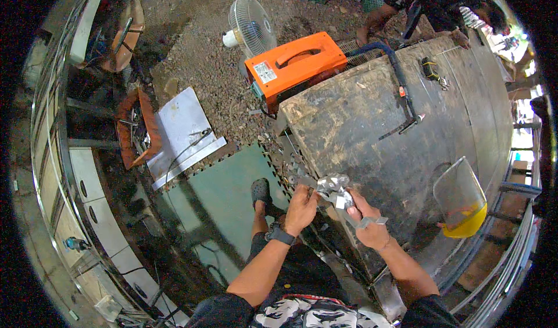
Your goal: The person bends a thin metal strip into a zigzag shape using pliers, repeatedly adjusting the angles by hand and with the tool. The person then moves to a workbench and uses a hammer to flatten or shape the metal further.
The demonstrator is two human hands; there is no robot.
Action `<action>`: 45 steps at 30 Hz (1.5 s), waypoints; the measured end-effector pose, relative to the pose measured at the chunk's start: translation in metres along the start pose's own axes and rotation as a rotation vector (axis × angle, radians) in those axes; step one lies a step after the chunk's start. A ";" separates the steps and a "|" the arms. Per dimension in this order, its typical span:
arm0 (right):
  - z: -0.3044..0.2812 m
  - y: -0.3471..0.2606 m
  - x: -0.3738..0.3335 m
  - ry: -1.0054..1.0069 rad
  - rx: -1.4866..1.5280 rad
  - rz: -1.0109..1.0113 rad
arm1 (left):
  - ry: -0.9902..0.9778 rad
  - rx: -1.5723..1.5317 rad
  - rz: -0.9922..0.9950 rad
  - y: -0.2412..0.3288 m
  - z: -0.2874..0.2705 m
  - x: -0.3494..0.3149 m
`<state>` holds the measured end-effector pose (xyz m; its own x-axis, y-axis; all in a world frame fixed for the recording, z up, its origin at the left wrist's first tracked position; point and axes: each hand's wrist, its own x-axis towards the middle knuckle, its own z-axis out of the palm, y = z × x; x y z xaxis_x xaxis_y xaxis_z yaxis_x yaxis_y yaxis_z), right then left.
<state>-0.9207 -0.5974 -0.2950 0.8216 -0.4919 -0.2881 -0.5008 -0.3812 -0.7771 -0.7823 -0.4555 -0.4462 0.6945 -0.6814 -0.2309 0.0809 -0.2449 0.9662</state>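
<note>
Over the near left edge of the worktable (354, 113), my two hands meet at a shiny silver metal piece (332, 183) with bright facets; its exact kind cannot be made out. My left hand (300, 209), a dark watch on its wrist, has its fingers closed at the left end of the piece. My right hand (371, 228) is wrapped round its right side, thumb pointing up along it. A flat grey metal strip (381, 222) sticks out past the right fingers. The palm sides of both grips are hidden.
An orange power unit (302, 63) sits at the table's far left corner, a fan (253, 26) behind it. A dark cable with a clamp-like end (410, 122), a yellow-black tape measure (430, 69) and a yellow-topped face shield (462, 200) lie on the table. Another person (430, 5) crouches beyond.
</note>
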 end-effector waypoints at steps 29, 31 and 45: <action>0.030 0.035 -0.014 0.207 -0.051 0.001 | -0.322 -0.572 -0.236 0.028 -0.038 0.004; 0.031 0.039 -0.013 0.204 0.010 0.039 | -0.401 -0.502 -0.266 0.037 -0.051 0.006; 0.010 0.033 -0.004 0.098 0.025 0.153 | -0.424 -0.052 0.275 0.040 -0.057 0.030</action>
<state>-0.9378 -0.6006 -0.3252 0.7049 -0.6174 -0.3491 -0.6101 -0.2767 -0.7424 -0.7171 -0.4464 -0.4085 0.3442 -0.9387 0.0170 -0.0211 0.0103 0.9997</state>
